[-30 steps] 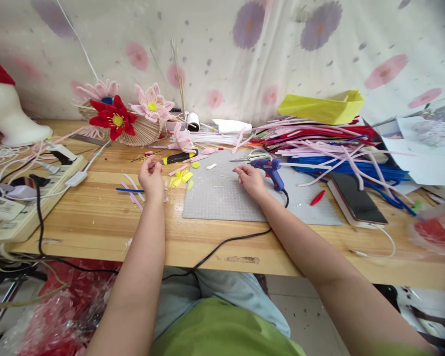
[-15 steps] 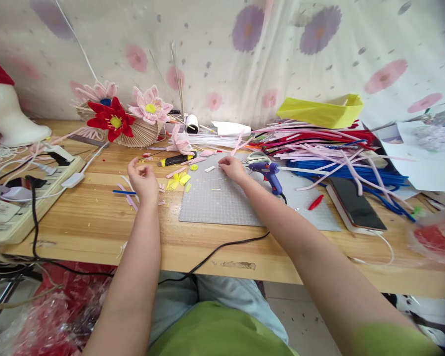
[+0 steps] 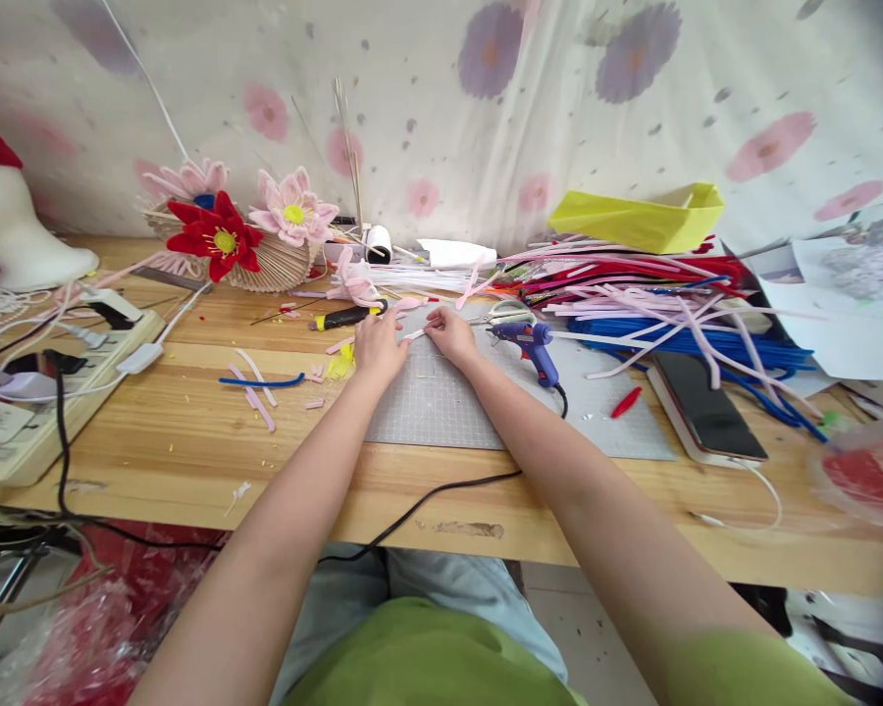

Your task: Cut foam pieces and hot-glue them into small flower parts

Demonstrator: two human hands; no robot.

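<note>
My left hand and my right hand are close together over the far part of the grey cutting mat. A small white strip lies between them, its ends pinched by the fingertips of each hand. Just right of my right hand are a blue glue gun and scissors. Yellow scraps show partly from behind my left hand. Beyond it lies a black and yellow utility knife. Several details at the fingertips are too small to make out.
Fuzzy flowers, among them a red one, stand at the back left. Blue stems and pink ones are piled at right, beside a phone. A power strip sits left. The glue gun's black cable crosses the front.
My left hand has moved right from the bare wood to the mat and met the small white strip. My right hand has shifted slightly left to its other end.
</note>
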